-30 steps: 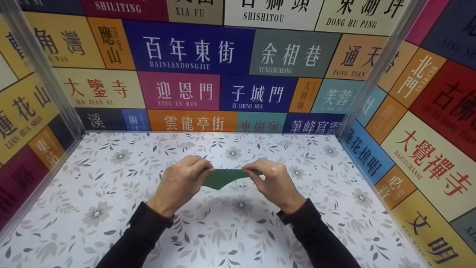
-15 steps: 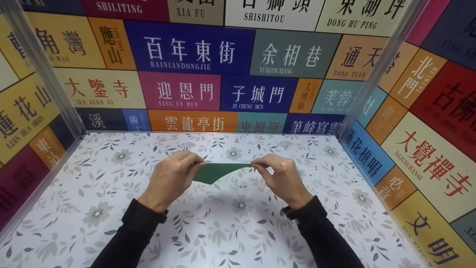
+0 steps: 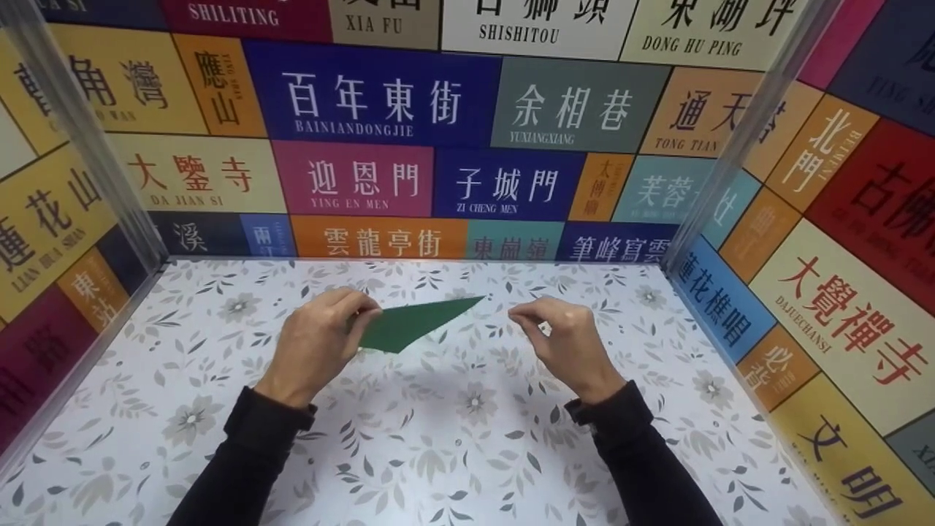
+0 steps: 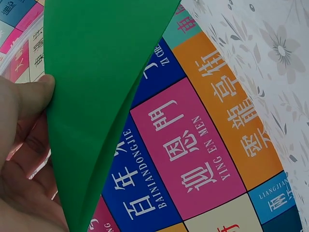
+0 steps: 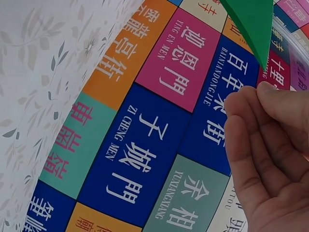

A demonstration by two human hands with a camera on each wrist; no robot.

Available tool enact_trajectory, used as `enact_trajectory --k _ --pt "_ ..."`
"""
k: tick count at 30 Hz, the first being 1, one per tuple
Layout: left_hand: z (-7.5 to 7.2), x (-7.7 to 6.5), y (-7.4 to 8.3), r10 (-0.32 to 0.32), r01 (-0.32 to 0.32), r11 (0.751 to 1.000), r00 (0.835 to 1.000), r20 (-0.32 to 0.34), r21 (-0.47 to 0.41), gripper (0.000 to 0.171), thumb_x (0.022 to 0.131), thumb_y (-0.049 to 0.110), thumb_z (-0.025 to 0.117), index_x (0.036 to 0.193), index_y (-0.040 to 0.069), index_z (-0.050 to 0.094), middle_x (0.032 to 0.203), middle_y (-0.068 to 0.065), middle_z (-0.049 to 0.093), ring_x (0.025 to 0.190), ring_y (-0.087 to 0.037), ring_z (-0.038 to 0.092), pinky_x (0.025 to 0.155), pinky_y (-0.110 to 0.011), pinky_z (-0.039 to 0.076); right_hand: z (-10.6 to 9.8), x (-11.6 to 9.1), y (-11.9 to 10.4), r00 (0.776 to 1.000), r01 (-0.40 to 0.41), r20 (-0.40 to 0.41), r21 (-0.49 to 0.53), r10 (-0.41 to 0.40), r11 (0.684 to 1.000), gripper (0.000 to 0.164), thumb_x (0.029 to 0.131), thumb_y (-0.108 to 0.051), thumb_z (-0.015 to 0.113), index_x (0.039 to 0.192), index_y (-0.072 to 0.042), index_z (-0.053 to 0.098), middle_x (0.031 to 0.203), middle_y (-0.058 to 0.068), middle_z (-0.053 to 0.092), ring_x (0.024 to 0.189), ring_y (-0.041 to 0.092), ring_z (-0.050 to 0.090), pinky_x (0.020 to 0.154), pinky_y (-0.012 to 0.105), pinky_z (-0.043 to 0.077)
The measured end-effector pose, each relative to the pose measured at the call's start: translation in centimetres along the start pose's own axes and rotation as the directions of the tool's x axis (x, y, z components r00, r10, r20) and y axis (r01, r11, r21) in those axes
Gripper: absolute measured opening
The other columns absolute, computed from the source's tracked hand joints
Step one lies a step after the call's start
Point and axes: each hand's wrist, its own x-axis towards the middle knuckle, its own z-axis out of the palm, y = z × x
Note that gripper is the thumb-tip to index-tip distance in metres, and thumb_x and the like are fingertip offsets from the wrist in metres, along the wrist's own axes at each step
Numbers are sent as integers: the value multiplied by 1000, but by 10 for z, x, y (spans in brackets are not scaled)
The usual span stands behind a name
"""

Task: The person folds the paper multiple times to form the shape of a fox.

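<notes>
My left hand (image 3: pixel 316 340) pinches the left end of a folded sheet of green paper (image 3: pixel 416 321) above the floral tabletop. In the left wrist view the thumb (image 4: pixel 38 94) lies on the near face of the paper (image 4: pixel 91 96), with the other fingers behind it. The fold layers part slightly along one slanted edge. To the right, the paper tapers to a free point. My right hand (image 3: pixel 566 340) is raised a short way from that point, its fingers loosely curved and holding nothing. The right wrist view shows the paper's tip (image 5: pixel 258 43) just beyond the right fingertips.
White cloth with grey flowers and leaves covers the table (image 3: pixel 467 453). Colourful panels printed with place names form a back wall (image 3: pixel 372 95), a left wall (image 3: pixel 44 212) and a right wall (image 3: pixel 825 292). Clear strips run down both corners.
Both hands gripped the paper's folded edge and slid apart along it. The right hand has let go and moved right. The paper's free end now tilts upward in the left hand.
</notes>
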Motion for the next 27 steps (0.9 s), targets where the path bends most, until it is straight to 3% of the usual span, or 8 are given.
enact_trajectory --k 9,19,27 --pt "3 0 3 1 -1 1000 1000 -12 -6 8 105 13 88 106 11 81 99 -6 82 88 -24 81 77 -40 70 0 -1 -3 1000 7 6 14 -7 1000 15 98 2 90 109 -8 88 97 3 87 86 16 83 73 37 70" --pt "11 -2 10 2 -1 999 1000 22 -43 8 104 13 89 106 12 81 100 -4 82 89 -20 80 77 -36 69 1 3 -11 999 33 -20 8 -33 999 18 96 1 93 110 -10 89 99 0 87 88 14 83 74 31 68" --pt "20 -2 16 10 -4 996 998 59 -90 7 104 13 89 106 15 82 100 -1 84 85 -16 79 73 -33 67 3 3 -15 1000 11 0 -8 -11 1000 12 105 -13 88 117 -13 87 107 3 84 99 17 82 86 34 70"
